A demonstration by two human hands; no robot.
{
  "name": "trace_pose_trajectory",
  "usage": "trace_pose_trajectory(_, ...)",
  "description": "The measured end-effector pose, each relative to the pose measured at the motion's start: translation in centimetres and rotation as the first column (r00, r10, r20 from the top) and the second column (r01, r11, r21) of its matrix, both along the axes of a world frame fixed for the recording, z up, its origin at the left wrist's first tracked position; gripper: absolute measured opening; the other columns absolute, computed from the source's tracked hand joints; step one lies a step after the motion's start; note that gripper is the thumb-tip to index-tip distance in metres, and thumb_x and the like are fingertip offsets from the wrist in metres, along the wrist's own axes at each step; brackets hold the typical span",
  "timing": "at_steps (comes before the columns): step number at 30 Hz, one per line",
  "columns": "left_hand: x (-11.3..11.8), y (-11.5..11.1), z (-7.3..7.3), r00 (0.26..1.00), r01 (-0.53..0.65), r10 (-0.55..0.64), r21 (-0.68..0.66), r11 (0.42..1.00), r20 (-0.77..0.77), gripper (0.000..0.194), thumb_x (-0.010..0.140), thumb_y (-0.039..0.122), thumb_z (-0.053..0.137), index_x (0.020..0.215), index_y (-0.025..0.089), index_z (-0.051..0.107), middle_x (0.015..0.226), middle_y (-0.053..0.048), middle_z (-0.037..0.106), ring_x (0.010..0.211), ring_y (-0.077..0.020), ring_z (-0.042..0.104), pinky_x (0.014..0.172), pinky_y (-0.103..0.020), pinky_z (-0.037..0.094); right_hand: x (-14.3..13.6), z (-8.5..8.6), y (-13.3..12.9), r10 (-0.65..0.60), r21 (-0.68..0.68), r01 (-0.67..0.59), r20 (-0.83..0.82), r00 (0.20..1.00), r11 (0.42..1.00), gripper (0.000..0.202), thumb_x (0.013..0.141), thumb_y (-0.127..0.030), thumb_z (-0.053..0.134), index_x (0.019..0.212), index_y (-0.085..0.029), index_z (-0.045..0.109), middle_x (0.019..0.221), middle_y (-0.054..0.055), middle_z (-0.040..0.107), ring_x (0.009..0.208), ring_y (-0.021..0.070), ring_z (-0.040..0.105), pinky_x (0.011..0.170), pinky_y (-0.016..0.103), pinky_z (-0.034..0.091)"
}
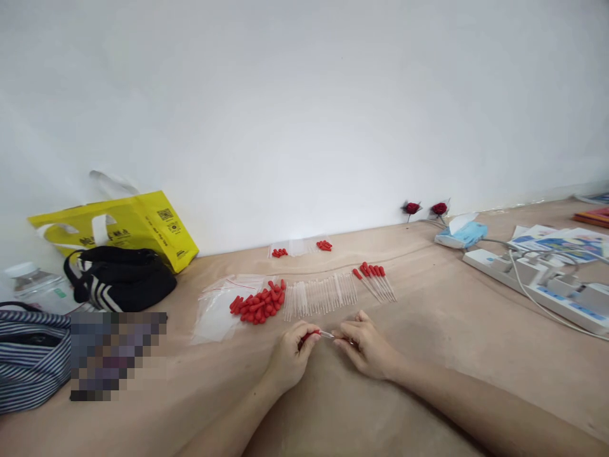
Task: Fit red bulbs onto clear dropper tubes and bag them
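My left hand (291, 355) pinches a red rubber bulb (309, 336) at the middle front of the table. My right hand (364, 346) is closed on the clear glass tube (327, 334) that meets the bulb between my hands. Beyond my left hand, a pile of red bulbs (259, 306) lies partly on clear plastic bags (219, 311). A row of clear tubes (321, 295) lies beside the pile. To the right of the row are several tubes fitted with red bulbs (373, 273).
Small bags with red bulbs (299, 247) lie by the wall. At left are a yellow bag (137, 222), black pouch (126, 276), plastic bottle (40, 289) and striped bag (33, 362). At right are tissues (461, 235), a power strip (537, 285) with cables, and papers (561, 241).
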State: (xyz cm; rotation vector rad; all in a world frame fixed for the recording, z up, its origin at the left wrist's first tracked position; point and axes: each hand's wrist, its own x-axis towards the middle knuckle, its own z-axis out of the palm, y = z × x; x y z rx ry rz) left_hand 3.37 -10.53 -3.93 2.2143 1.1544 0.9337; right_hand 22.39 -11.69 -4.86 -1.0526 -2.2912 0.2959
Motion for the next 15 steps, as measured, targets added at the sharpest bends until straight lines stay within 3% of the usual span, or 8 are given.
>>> trace_pose_trajectory(9,-0.1,-0.5,0.1,0.983,0.048,-0.034,0.074,0.996,-0.182,0.015,0.082,0.02,0.044,0.076,0.018,0.058,0.073,-0.001,0.061,0.069,-0.0155,0.055,0.063,-0.025,0.04,1.4,0.9,1.0,0.076,0.113,-0.1,0.2,0.977,0.989,0.016,0.082,-0.017,0.041,0.083,-0.02,0.056,0.072,0.0,0.063,0.057,0.0105,0.046,0.066,0.029,0.018)
trace_pose_trajectory(15,0.1,-0.7,0.2,0.956,0.113,-0.055,0.187,0.976,-0.289,0.018,0.084,0.02,0.041,0.076,0.019,0.056,0.073,-0.001,0.063,0.069,-0.0154,0.055,0.068,-0.029,0.036,1.4,0.5,0.9,0.078,0.156,-0.108,0.186,0.979,0.982,0.019,0.083,-0.017,0.038,0.086,-0.019,0.057,0.072,0.001,0.063,0.058,0.0107,0.047,0.065,0.029,0.017)
